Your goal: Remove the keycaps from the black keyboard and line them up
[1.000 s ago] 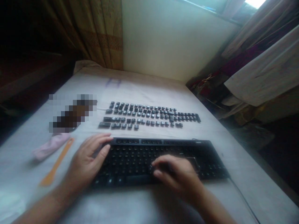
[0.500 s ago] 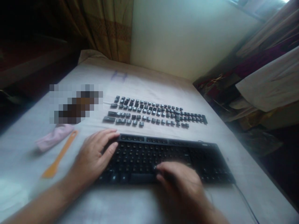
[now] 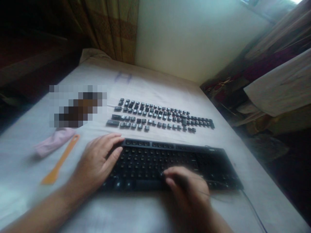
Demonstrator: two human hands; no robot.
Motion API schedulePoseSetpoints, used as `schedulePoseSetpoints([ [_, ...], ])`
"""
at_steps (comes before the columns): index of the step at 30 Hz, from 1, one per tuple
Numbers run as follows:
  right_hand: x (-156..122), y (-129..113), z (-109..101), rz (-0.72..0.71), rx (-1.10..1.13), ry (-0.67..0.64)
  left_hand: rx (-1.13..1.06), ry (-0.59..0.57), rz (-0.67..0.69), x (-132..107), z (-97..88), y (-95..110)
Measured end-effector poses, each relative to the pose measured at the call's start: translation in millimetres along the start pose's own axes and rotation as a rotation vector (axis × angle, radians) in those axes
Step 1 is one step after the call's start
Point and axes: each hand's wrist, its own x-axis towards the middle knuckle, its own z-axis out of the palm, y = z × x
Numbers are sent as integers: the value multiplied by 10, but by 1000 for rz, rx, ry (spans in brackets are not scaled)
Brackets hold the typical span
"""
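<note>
A black keyboard with its caps removed lies in front of me on a white cloth. My left hand rests flat on the keyboard's left end, fingers stretched out and together. My right hand is curled over the lower middle of the keyboard, fingertips pinched at a spot on its surface; whether anything is in them is blurred. Rows of several loose black keycaps lie on the cloth just behind the keyboard.
An orange plastic pry tool and a pink cloth lie to the left of my left hand. A pixelated patch sits behind them. The keyboard's cable trails off at the right. Curtains hang behind the table, and cloth clutter lies right of it.
My right hand slid slightly down and right along the keyboard's lower rows. My left hand stayed on the left end. The view shifted a little.
</note>
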Motion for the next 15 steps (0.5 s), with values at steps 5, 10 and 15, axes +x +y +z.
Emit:
schedulePoseSetpoints([
  [5,-49,-16,24,249,204,190,4,6,-8,-13,6,13],
  [10,-12,-38,50,108,134,170,41,70,69,11,-38,44],
  [15,58,-147,36,11,62,138,10,96,178,17,-166,207],
])
